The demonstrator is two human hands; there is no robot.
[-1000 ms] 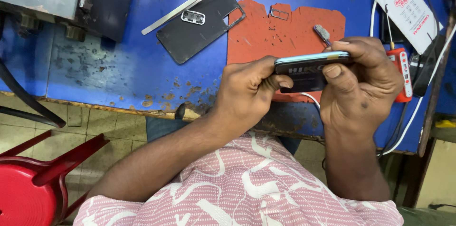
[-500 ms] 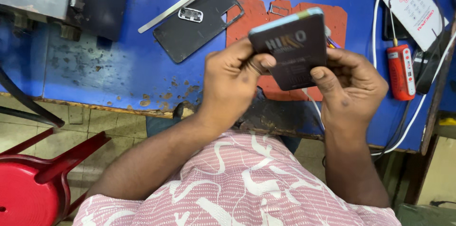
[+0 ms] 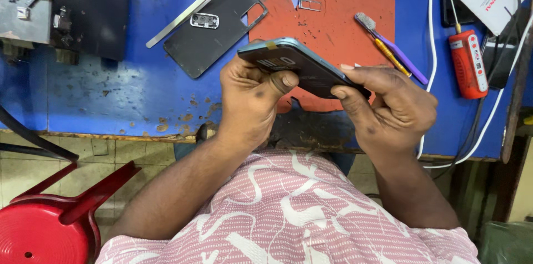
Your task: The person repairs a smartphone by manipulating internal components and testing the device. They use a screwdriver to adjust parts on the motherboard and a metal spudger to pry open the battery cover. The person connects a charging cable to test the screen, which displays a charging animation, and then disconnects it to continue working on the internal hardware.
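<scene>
I see both hands gripping the phone (image 3: 302, 67) above the surface's near edge. Left hand (image 3: 252, 97) and right hand (image 3: 391, 108) have fingers clamped on its ends. A back cover (image 3: 214, 33) lies beyond, toward the far edge.

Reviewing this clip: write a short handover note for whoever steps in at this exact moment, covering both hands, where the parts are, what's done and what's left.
Left hand: grips the near end of the phone, thumb pressed on its dark face.
Right hand: holds the phone's other end, fingertips along the edge.
Phone: tilted, above the red mat on the blue table.
Done: black back cover is off, lying on the table with a camera module on it.
On the mat: SIM tray, brush.
Left: phone not yet closed up.
</scene>
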